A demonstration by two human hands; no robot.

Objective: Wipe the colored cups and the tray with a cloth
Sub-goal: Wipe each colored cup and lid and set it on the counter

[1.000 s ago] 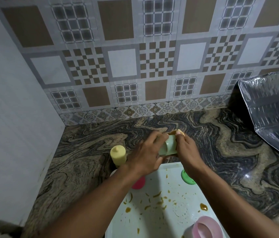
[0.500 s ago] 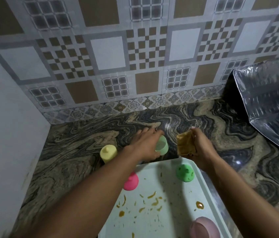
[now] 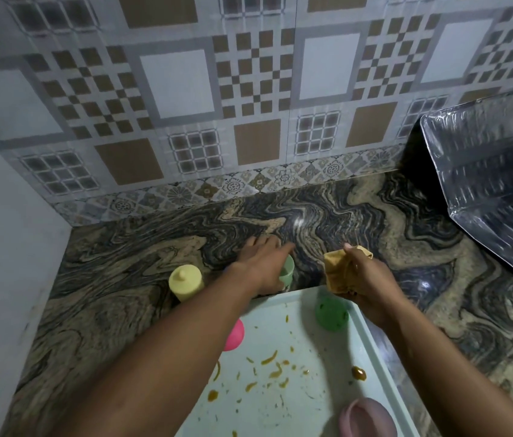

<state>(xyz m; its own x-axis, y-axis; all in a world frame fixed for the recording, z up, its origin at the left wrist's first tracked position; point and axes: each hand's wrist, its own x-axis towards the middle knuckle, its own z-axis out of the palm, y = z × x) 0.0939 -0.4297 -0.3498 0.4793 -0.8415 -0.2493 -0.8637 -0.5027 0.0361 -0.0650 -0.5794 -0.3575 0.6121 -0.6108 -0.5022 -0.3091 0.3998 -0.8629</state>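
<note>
Cloth (image 3: 333,272) bunched in right hand (image 3: 367,287) | left hand (image 3: 261,263) on pale-green cup (image 3: 287,274), grip unclear | tray (image 3: 315,405) stained

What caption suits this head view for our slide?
Left hand touches a pale green cup on the counter; right hand holds the cloth by the stained tray.

A backsplash (image 3: 249,89) of brown, white and grey geometric tiles ends in a floral border strip (image 3: 233,186) above a swirled granite countertop (image 3: 122,279). Plain wall (image 3: 3,231) stands left; crinkled foil sheet (image 3: 495,184) leans at right.
</note>
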